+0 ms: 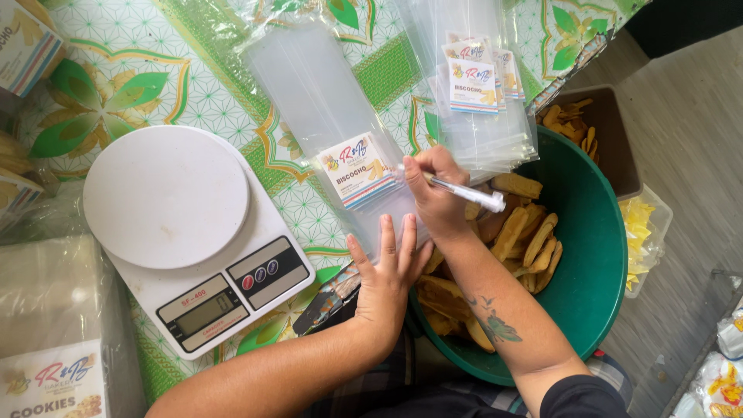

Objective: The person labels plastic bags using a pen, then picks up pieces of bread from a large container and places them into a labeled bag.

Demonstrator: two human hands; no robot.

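My right hand grips a white pen with its tip at the edge of a small printed label inside a clear plastic bag. My left hand lies flat, fingers spread, on the lower end of that bag, at the table's edge. Below my right forearm sits a green basin holding several golden toasted bread sticks.
A white digital kitchen scale stands to the left on the green floral tablecloth. Another stack of labelled clear bags lies at top centre. A brown tub of bread sticks and a clear container with yellow pieces sit right.
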